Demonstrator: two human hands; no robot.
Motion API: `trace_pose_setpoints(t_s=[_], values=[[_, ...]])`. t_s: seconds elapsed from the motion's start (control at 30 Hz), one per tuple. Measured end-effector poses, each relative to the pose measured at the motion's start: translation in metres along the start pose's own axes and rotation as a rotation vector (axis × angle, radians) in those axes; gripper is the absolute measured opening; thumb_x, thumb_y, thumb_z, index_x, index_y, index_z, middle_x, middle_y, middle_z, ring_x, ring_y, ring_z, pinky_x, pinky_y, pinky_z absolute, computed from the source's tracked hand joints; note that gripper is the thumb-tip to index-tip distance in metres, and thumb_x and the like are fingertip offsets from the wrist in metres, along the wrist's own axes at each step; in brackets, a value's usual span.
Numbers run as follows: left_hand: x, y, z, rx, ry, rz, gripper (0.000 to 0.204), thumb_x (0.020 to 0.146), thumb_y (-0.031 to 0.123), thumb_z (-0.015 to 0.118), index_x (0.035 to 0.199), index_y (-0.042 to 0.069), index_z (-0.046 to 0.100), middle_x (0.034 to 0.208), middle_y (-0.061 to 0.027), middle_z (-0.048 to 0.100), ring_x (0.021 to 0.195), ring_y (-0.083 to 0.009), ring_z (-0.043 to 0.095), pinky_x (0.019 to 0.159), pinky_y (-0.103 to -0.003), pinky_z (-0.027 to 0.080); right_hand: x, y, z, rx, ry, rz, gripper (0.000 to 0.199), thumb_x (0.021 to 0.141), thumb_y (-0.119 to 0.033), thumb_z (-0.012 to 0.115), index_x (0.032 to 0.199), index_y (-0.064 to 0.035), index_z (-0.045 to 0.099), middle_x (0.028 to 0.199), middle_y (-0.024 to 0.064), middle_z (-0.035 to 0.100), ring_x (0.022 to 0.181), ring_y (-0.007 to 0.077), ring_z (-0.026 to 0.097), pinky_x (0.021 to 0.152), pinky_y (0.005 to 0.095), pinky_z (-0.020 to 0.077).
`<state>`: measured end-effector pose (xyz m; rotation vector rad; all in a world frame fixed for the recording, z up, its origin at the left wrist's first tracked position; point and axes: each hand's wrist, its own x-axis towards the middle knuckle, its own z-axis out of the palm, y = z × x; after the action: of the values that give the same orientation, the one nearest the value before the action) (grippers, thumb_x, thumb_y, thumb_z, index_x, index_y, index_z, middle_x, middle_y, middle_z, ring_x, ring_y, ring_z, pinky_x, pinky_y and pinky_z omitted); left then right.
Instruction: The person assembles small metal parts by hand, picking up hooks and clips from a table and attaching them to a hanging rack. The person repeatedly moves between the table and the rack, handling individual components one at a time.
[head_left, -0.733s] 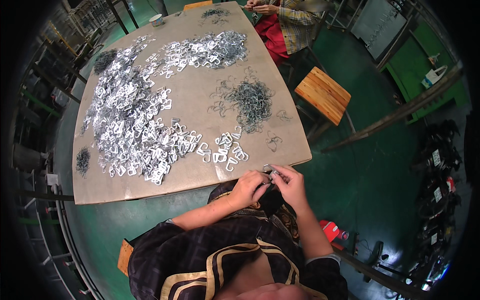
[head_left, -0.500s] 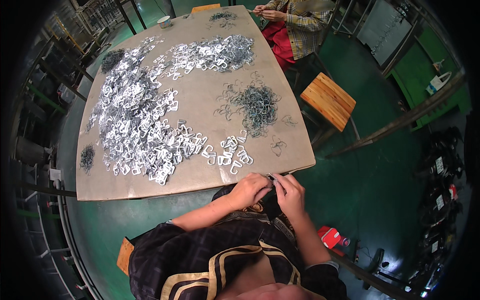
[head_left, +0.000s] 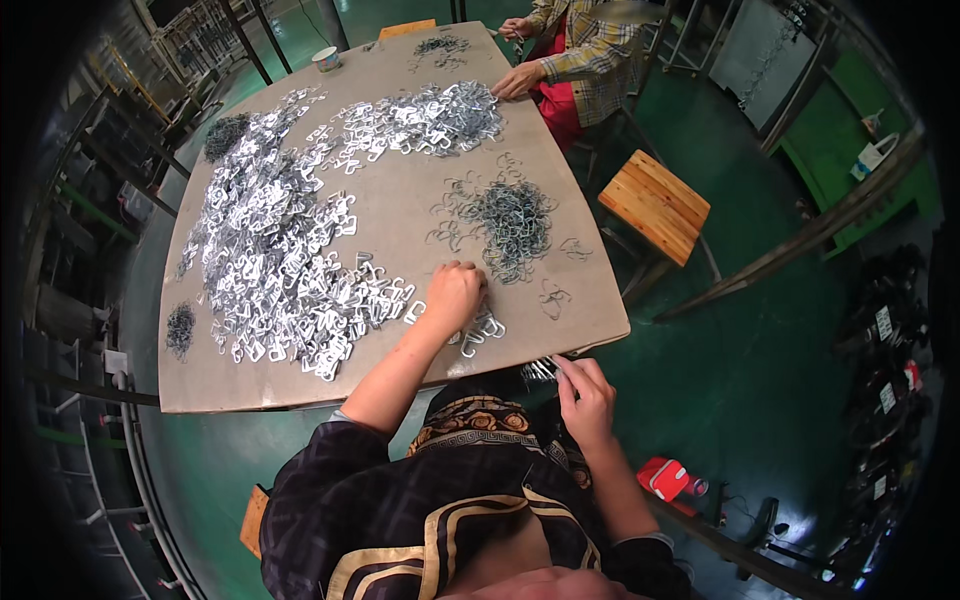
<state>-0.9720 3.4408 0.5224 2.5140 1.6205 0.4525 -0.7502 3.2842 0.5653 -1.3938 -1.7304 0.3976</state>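
My left hand (head_left: pixel 458 296) reaches over the table (head_left: pixel 390 205), its fingers curled down onto a small group of silver hook-shaped metal pieces (head_left: pixel 487 328). Whatever those fingertips grip is hidden behind the hand. Just off the near table edge is my right hand (head_left: pixel 588 402), thumb and forefinger pressed together around something small that I cannot make out. Shiny silver pieces (head_left: pixel 540 370) show beside it, below the edge. A large heap of the silver hooks (head_left: pixel 265 230) covers the left of the table. Beyond my left hand lies a tangled pile of thin bent wire pieces (head_left: pixel 513 225).
Across the table sits a co-worker in a checked shirt (head_left: pixel 600 55), one hand (head_left: pixel 520 80) at another heap of silver hooks (head_left: pixel 425 118). A wooden stool (head_left: pixel 655 207) stands to the right. A white cup (head_left: pixel 326 60) is at the far left, and small dark wire piles (head_left: pixel 180 330) lie leftward.
My left hand has left my right hand and moved forward onto the silver hooks. My right hand has shifted slightly down. The co-worker's hands have parted, one reaching to the far heap.
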Motion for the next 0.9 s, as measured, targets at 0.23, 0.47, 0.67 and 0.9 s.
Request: trace_pose_setpoints(t_s=[0.23,0.47,0.67,0.9], values=[[0.035,0.014,0.034,-0.090,0.193,0.086,0.008,0.076,0.012,0.070,0.080,0.005,0.069,0.083,-0.0110,0.062,0.082,-0.0317,0.062,0.074,-0.039,0.051,0.002,0.003,0.007,0.031,-0.004,-0.011,0.022,0.082,0.003,0.064,0.103,-0.0017,0.069,0.082,0.0091,0.059,0.061,0.0202,0.059,0.054,0.0309,0.0474],[0.024,0.032,0.011,-0.587,-0.002,0.056,0.010,0.074,0.008,0.075,0.080,0.004,0.069,0.078,-0.0097,0.063,0.067,-0.0235,0.062,0.064,-0.034,0.051,-0.002,0.012,0.005,0.110,-0.002,0.045,0.024,0.081,0.006,0.064,0.104,-0.0002,0.068,0.084,0.0086,0.059,0.061,0.0153,0.059,0.052,0.0270,0.0467],[0.021,0.018,0.015,-0.874,-0.207,-0.125,0.015,0.078,0.015,0.077,0.078,0.002,0.069,0.070,-0.0061,0.066,0.063,-0.0143,0.058,0.062,-0.030,0.048,0.000,0.014,0.010,0.198,-0.013,0.173,0.026,0.079,0.002,0.065,0.104,-0.0038,0.067,0.084,0.0095,0.061,0.071,0.0249,0.063,0.063,0.0350,0.0491],[-0.003,0.037,-0.018,-1.124,-0.331,-0.086,0.015,0.085,0.012,0.072,0.084,0.000,0.064,0.076,-0.0003,0.062,0.070,-0.0073,0.054,0.065,-0.026,0.044,0.000,0.015,0.021,0.313,0.073,0.284,0.033,0.077,0.006,0.066,0.108,-0.0032,0.063,0.082,0.0081,0.064,0.069,0.0179,0.065,0.064,0.0291,0.0516]])
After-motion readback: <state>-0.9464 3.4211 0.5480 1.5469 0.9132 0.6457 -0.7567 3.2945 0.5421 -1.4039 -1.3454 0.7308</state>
